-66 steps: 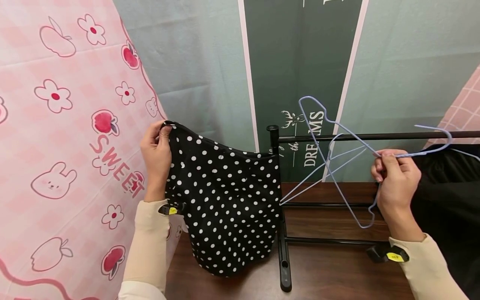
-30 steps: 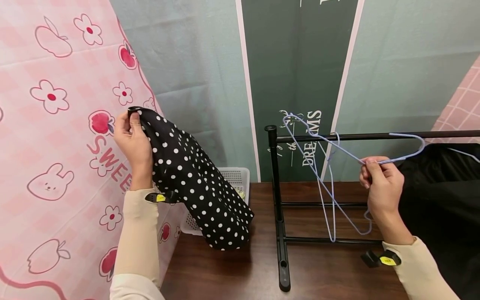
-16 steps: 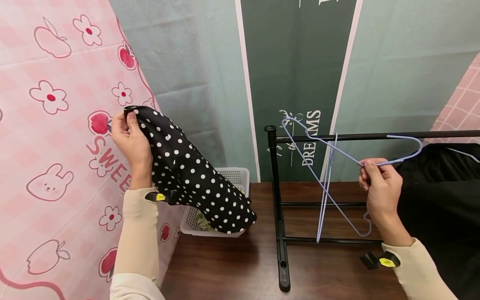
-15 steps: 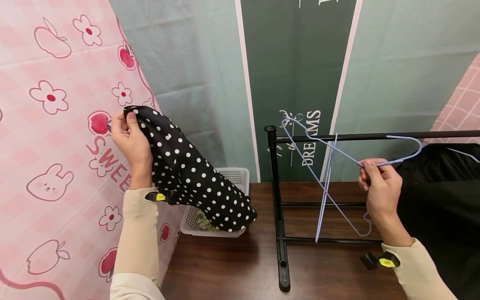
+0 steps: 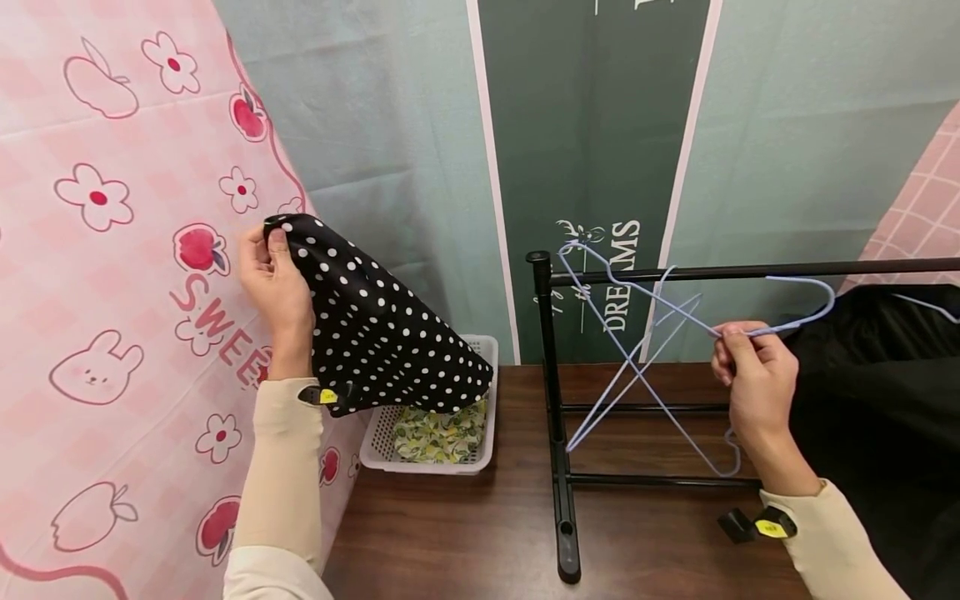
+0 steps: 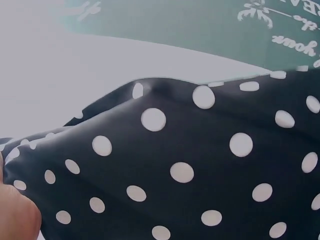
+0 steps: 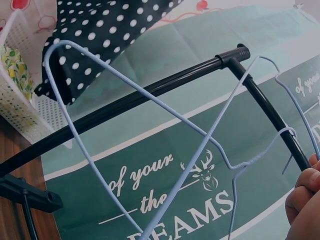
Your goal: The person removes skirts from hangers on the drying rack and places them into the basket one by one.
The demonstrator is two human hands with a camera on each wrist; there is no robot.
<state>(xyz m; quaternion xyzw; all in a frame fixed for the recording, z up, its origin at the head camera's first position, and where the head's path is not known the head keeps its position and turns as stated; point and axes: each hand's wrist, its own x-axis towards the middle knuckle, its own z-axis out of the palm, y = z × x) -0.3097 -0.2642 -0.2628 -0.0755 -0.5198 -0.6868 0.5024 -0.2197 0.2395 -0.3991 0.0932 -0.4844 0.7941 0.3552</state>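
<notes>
My left hand (image 5: 277, 283) pinches the top edge of a black garment with white polka dots (image 5: 397, 333), which hangs slanting down to the right. Its exact kind is not clear. In the left wrist view the dotted cloth (image 6: 215, 145) fills much of the picture, with only a fingertip showing. My right hand (image 5: 761, 375) pinches a blue wire hanger (image 5: 671, 410) near the base of its hook. Behind it, a second blue hanger (image 7: 140, 91) hangs by its hook from the black rack's rail (image 5: 885, 269). The two hangers cross in the head view.
A white perforated basket (image 5: 427, 469) holds lemon-patterned cloth (image 5: 438, 435), partly under the dotted garment. The rack's post (image 5: 547, 333) stands between basket and hangers. A black garment (image 5: 885, 433) hangs at the right. Printed curtains (image 5: 375, 125) back the wooden surface (image 5: 435, 533).
The left hand has carried the dotted garment leftward from the rack, then slightly back right; its lower end swung up, baring the basket. The right hand moved left and down with the hanger. The second hanger turned.
</notes>
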